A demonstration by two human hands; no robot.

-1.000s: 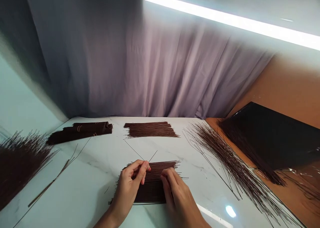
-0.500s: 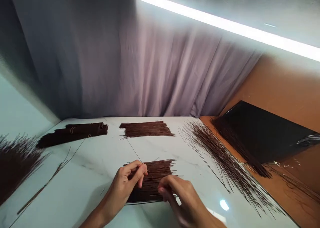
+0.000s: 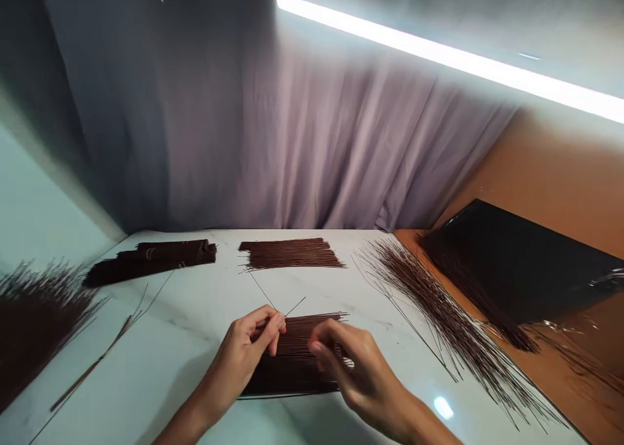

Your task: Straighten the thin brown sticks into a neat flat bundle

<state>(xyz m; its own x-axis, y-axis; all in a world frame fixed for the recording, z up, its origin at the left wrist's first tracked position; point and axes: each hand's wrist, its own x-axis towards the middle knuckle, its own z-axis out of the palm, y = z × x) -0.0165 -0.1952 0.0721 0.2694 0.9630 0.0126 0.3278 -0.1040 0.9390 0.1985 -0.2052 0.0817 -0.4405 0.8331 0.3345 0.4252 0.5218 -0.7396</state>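
Observation:
My left hand (image 3: 253,344) pinches a thin dark stick (image 3: 264,292) between thumb and fingertips, over the left end of a flat bundle of brown sticks (image 3: 297,370). A short length of stick points up and right from the pinch. At the right end of this bundle is my right hand (image 3: 348,357), its thumb and index finger curled close together; whether anything thin lies between them is too blurred to tell. Behind, a second flat bundle (image 3: 292,253) lies crosswise on the white table (image 3: 195,328).
Dark rolled bundles (image 3: 156,258) lie at the back left, with loose sticks (image 3: 114,341) before them. A bushy pile (image 3: 34,321) fills the left edge. Long sticks (image 3: 448,315) spread at the right, beside a black sheet (image 3: 526,263) on an orange surface.
The stick at my left hand now shows a short end pointing up and right. My right hand has shifted slightly right and up. The whole view has moved a little.

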